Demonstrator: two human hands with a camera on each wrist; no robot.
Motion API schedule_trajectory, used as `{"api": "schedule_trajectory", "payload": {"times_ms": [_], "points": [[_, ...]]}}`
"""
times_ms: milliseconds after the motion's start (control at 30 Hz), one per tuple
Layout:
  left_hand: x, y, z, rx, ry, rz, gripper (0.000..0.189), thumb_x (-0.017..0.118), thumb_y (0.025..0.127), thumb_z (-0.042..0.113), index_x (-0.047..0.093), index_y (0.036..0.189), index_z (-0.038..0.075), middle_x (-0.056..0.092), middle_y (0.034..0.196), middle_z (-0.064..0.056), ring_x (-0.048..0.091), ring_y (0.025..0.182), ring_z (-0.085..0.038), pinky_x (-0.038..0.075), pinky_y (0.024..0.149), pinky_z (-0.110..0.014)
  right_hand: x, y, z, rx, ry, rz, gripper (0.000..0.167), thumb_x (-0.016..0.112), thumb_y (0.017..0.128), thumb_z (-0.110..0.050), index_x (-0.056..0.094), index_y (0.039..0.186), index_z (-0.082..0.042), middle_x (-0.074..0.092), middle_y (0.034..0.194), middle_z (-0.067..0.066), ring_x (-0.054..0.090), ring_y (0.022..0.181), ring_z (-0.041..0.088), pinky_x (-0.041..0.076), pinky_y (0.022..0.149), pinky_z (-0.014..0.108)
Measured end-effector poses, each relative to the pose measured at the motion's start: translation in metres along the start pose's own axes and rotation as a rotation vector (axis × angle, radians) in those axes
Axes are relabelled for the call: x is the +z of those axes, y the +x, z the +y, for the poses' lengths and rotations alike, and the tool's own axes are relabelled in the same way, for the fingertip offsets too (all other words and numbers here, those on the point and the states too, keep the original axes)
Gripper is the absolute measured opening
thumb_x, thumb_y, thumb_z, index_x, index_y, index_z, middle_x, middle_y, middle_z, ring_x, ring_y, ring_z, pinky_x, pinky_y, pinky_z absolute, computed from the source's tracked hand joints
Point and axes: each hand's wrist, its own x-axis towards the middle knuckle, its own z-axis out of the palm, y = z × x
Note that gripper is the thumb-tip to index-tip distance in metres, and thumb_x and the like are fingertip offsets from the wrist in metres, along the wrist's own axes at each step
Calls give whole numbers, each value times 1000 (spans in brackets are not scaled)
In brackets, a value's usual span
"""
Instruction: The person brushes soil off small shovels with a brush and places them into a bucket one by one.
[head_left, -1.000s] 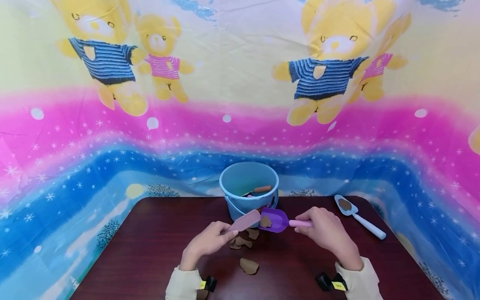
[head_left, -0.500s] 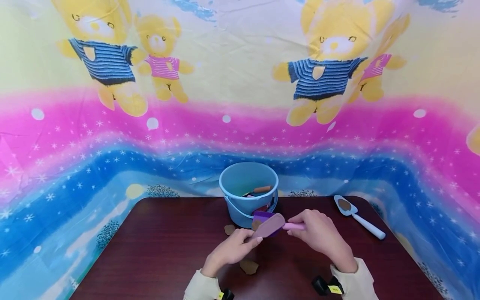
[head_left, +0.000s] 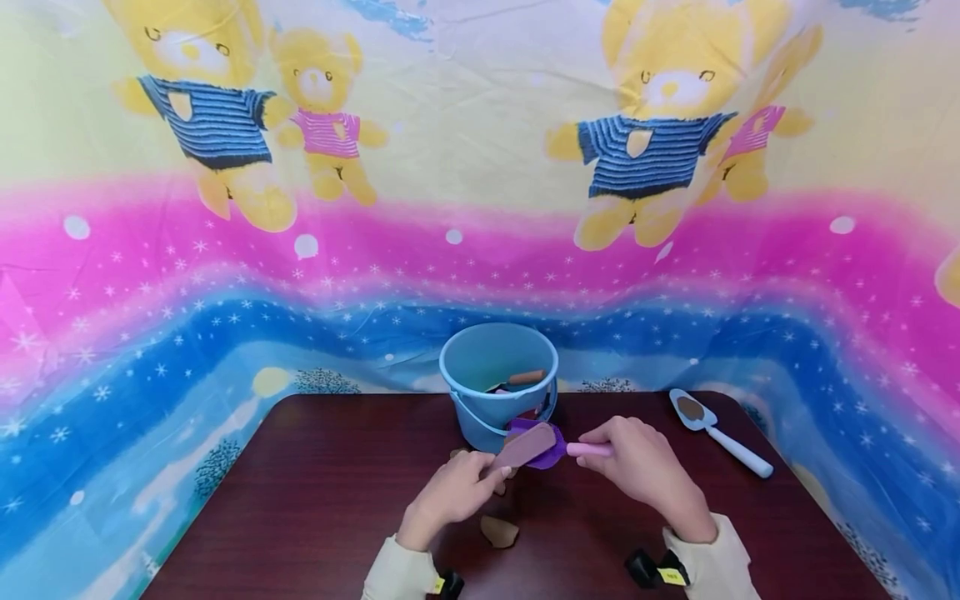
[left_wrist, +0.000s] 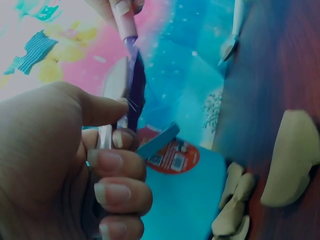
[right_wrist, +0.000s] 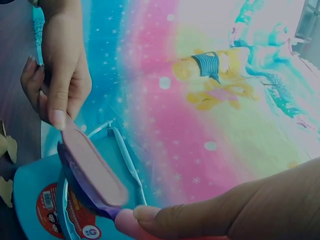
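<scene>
My left hand (head_left: 450, 496) grips a pale pink flat spatula (head_left: 528, 445) with a rounded end. Its blade lies over the scoop of a purple toy shovel (head_left: 553, 455), whose pink handle my right hand (head_left: 648, 465) holds. In the right wrist view the spatula blade (right_wrist: 95, 167) covers much of the shovel's hollow (right_wrist: 75, 182); whether the two touch is hard to tell. Both tools are held in front of a light blue bucket (head_left: 472, 421). One brown flat piece (head_left: 498, 532) lies nearer on the table, and more brown pieces (left_wrist: 232, 210) lie by the bucket, partly behind my left hand.
At the right of the dark red table (head_left: 322, 483) lies a white-handled trowel (head_left: 738, 450) with a brown piece (head_left: 690, 408) on its blade. A tool with an orange-brown handle (head_left: 527, 377) sits inside the bucket. A bear-printed cloth (head_left: 450, 250) hangs behind and around the table.
My left hand has moved right with the spatula, from the shovel's left edge to over its scoop, then slightly back left. My right hand and the shovel have shifted slightly left.
</scene>
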Motion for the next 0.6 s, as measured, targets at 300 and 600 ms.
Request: {"api": "schedule_trajectory", "payload": {"times_ms": [300,600], "points": [[-14,-4,-11,-25,26,32,36,55,104,39,63,78,15,47,60,8,45,53,-6,39,52,-24,-5,0,5,2,12,13,24,85,82,-26,82,104,-17,76,89,-5,65,74,10,48,65,33],[-25,-10,-14,-53,25,44,30,59,103,35,64,80,17,44,58,7,42,51,-8,37,50,-25,-9,-3,7,27,29,-11,23,85,83,-24,82,105,-16,75,85,-5,59,67,10,46,63,33]]}}
